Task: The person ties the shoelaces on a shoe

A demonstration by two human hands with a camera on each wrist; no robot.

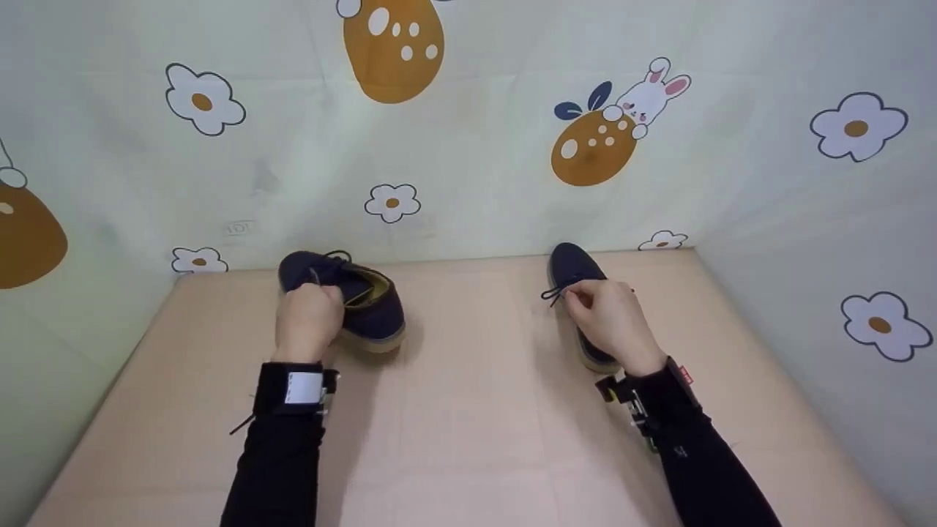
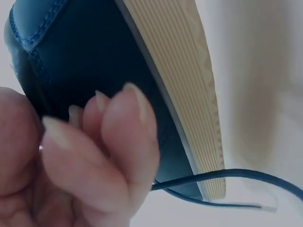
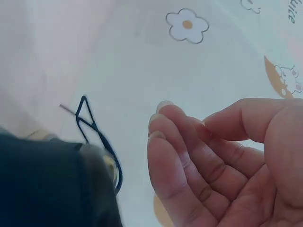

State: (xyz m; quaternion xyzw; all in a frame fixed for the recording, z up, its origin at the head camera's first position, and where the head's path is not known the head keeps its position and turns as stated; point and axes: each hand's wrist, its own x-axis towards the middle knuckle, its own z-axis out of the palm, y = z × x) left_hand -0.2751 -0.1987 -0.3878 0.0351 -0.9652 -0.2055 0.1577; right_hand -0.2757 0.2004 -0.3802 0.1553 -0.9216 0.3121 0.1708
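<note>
A dark navy lace-up shoe (image 1: 373, 322) with a tan ribbed sole (image 2: 182, 80) sits at the left, turned at an angle. My left hand (image 1: 309, 315) is over its near side, fingers curled around a dark shoelace (image 2: 236, 174) that trails out past them. A matching shoe (image 1: 575, 265) stands at the right, toe toward the back wall. Above its laces is my right hand (image 1: 611, 322), thumb and index finger pinched together beside a looped shoelace (image 1: 553, 294). In the right wrist view, I cannot tell how much lace lies inside that pinch; the other fingers are bent loosely.
A pale cloth wall (image 1: 468, 132) printed with flowers, rabbits and brown shapes rises directly behind both shoes and along the sides. The light tan floor surface (image 1: 468, 410) stretches between the shoes and toward me. Straps with small devices circle both wrists.
</note>
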